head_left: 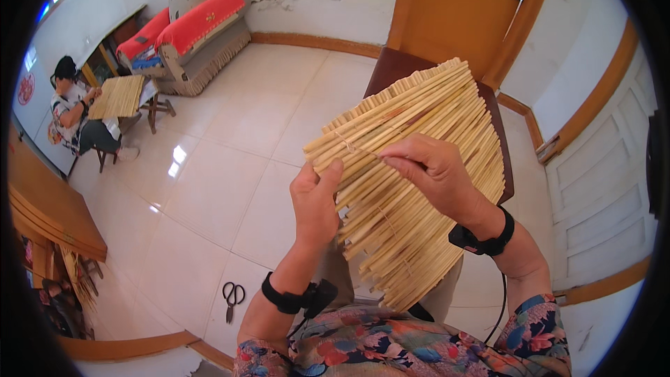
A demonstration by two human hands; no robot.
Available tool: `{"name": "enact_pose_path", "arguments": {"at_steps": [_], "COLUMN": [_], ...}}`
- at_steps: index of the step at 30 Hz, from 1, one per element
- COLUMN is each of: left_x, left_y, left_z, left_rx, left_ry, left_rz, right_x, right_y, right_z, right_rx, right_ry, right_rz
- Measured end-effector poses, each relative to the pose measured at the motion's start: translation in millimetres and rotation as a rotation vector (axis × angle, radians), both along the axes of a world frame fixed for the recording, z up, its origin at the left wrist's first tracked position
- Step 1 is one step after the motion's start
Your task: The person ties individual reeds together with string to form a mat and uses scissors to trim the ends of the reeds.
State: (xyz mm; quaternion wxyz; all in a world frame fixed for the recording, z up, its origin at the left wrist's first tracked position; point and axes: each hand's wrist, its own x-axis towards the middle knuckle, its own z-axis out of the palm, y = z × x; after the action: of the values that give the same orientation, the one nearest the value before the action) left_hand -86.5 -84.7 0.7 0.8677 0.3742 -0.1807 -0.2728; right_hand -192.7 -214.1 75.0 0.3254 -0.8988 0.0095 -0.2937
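A mat of straw-coloured reed stalks [419, 188], bound side by side with thin cord, lies tilted across my lap and a dark red-brown table [497, 122]. My left hand [315, 202] grips the mat's left edge, its thumb lying on top of the stalks. Above the mat, my right hand [433, 171] is closed in a pinch between thumb and forefinger near a tied cord [345, 143]. The pinched piece looks like the end of that thin binding cord. Both wrists wear black bands.
Black-handled scissors [232, 300] lie on the tiled floor to my left. At the far left a person [70, 108] sits on a low stool with a similar mat [117, 97] on a small wooden stand. A sofa [188, 35] with a red cover stands behind; an orange-brown door [460, 14] is ahead.
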Motion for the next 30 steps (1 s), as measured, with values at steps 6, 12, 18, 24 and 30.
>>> {"name": "enact_pose_path", "arguments": {"at_steps": [6,12,18,24,30], "left_x": [-30.5,-46.9,-56.4,-60.5,-61.3], "left_y": [16.3,22.7,20.7,20.5,15.6], "left_z": [25.4,43.5,54.3,56.0,53.8], "left_rx": [0.061,0.026,0.08,0.223,0.162], "left_ry": [-0.301,-0.423,-0.554,-0.579,-0.607], "left_rz": [0.085,0.147,0.174,0.165,0.199], "right_x": [-8.5,-34.2,-40.9,-49.6,-51.8], "right_y": [16.7,23.7,22.3,22.7,21.5], "right_z": [21.2,32.6,40.2,45.5,46.4], "right_rx": [-0.255,-0.343,-0.371,-0.387,-0.419], "right_ry": [-0.154,-0.191,-0.212,-0.174,-0.168], "right_rz": [0.019,-0.034,-0.06,-0.058,-0.049]}}
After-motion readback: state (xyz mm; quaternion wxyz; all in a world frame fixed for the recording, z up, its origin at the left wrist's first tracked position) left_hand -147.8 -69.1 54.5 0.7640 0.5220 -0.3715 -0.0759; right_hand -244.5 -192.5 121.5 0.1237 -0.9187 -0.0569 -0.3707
